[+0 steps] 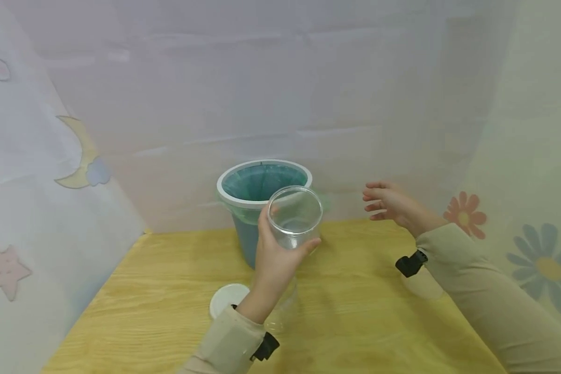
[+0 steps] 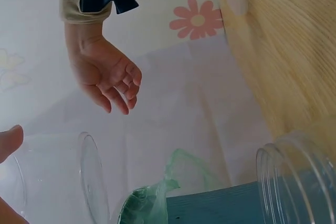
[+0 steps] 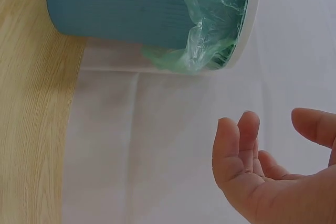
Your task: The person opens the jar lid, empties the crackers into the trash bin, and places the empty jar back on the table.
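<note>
My left hand (image 1: 278, 254) grips a clear plastic jar (image 1: 293, 240) with fingers and thumb round its side. The jar is held up in front of a blue bin (image 1: 249, 241) with a white rim and a green liner bag (image 3: 197, 45). A second clear jar (image 2: 296, 182), with a threaded mouth, stands on the table, partly hidden by my left wrist in the head view. Next to it lies a white lid (image 1: 228, 300). To the right of the bin my right hand (image 1: 392, 205) is raised in the air, fingers loosely bent, with nothing in it.
The wooden table (image 1: 159, 301) meets a pale sheet (image 1: 271, 93) behind the bin. A pale round object (image 1: 423, 286) lies on the table under my right wrist, partly covered. Printed sheets hang at both sides.
</note>
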### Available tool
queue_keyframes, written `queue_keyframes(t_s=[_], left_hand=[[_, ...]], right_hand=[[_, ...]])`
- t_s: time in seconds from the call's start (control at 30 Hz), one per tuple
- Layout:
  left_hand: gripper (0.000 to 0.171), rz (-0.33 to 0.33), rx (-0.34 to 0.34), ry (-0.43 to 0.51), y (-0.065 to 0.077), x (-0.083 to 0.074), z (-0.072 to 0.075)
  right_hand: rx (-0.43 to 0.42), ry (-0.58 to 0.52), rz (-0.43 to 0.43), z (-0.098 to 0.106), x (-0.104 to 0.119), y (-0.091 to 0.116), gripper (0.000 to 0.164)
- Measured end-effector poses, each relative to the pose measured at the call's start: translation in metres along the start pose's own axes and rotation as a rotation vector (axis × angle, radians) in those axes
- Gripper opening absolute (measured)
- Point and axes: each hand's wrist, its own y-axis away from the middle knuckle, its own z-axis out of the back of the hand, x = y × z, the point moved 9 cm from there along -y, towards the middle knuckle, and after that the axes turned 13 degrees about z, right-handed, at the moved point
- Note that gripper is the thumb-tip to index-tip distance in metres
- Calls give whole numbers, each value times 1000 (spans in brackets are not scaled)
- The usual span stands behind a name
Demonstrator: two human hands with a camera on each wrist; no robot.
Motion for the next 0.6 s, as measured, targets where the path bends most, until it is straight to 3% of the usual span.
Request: queue_keyframes(t_s=[0.17, 0.27, 0.43, 0.6], left_hand=[[103, 72, 45, 93, -1, 8, -10], [101, 52, 54, 132, 2, 8, -17], [103, -1, 12, 119, 14, 8, -29], [103, 46, -11, 106, 21, 21, -44]], right_hand=[[-8, -4, 2, 5, 1, 4, 64], [-19, -2, 1, 5, 1, 7, 64], [-35, 14, 11, 7, -3, 12, 65], [-44, 29, 33, 12, -6, 17, 66]])
